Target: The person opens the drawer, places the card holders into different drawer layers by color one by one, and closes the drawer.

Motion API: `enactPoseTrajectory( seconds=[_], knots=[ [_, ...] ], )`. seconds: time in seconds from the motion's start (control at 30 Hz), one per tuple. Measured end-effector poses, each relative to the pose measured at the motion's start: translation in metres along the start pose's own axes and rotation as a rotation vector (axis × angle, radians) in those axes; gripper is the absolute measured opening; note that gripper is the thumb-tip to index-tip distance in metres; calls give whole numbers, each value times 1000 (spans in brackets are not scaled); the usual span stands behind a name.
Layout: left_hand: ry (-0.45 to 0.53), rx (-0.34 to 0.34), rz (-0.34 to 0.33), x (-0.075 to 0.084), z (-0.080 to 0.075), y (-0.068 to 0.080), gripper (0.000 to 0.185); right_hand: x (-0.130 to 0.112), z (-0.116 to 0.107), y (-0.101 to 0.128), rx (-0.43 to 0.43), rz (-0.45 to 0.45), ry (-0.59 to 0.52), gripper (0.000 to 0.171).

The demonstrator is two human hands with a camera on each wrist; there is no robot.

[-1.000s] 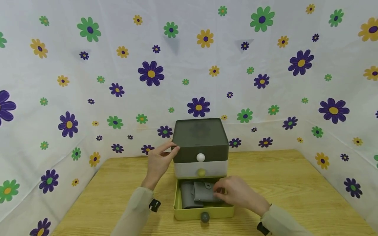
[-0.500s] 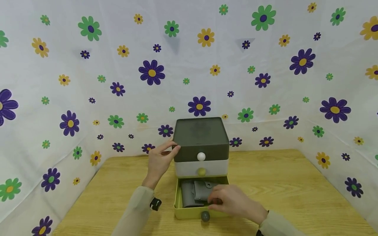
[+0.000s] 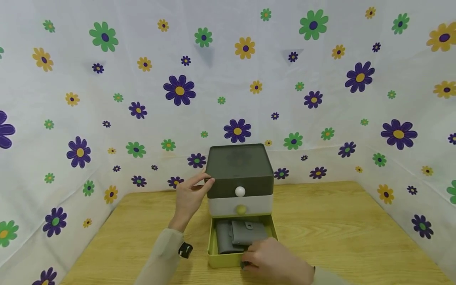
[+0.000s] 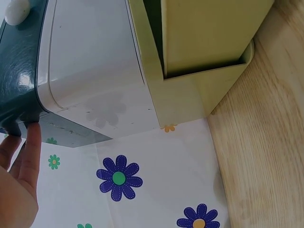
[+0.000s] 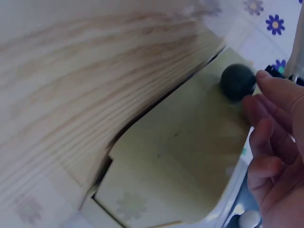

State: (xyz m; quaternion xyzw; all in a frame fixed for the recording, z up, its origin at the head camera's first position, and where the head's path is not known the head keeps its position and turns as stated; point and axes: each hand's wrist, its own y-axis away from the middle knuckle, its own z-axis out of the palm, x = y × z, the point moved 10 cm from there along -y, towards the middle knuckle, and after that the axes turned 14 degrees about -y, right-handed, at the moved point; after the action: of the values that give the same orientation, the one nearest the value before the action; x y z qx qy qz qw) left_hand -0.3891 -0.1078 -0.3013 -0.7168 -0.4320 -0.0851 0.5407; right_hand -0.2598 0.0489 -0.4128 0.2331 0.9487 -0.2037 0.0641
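A small three-tier drawer organizer [image 3: 239, 161] stands on the table, dark green on top, white in the middle and yellow-green below. My left hand [image 3: 189, 198] pinches the front left corner of its top tier between thumb and fingers. The bottom drawer [image 3: 228, 260] is pulled out. Inside it, a grey snap wallet [image 3: 247, 232] partly overlaps a darker grey leather-like pouch [image 3: 224, 242]. My right hand [image 3: 268, 259] is in front of this drawer, thumb and forefinger at its dark round knob [image 5: 237, 82]. The fingers mostly cover that knob in the head view.
Above the pulled-out drawer, the white knob [image 3: 240, 191] and the yellow knob [image 3: 241, 209] mark two drawers pushed in. Wooden tabletop [image 3: 331, 225] spreads to both sides. A white flower-patterned cloth [image 3: 149, 91] walls the back and sides.
My right hand has moved from over the wallet, down and toward me, to the bottom drawer's knob. The wallet shows more fully. My left hand stays at the corner.
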Motion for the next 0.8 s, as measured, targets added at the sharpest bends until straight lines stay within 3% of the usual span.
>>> enactPoseTrajectory(
  seconds=[0.23, 0.43, 0.63, 0.8],
  knots=[
    [-5, 8, 15, 1, 0, -1, 12, -7, 3, 1, 13, 75, 139, 9],
    [-4, -10, -2, 0, 1, 0, 13, -6, 9, 2, 0, 183, 178, 15],
    [-2, -20, -25, -4, 2, -1, 13, -4, 9, 1, 48, 218, 238, 19],
    [3, -26, -24, -3, 1, 0, 14, -1, 11, -2, 9, 253, 199, 19]
  ],
)
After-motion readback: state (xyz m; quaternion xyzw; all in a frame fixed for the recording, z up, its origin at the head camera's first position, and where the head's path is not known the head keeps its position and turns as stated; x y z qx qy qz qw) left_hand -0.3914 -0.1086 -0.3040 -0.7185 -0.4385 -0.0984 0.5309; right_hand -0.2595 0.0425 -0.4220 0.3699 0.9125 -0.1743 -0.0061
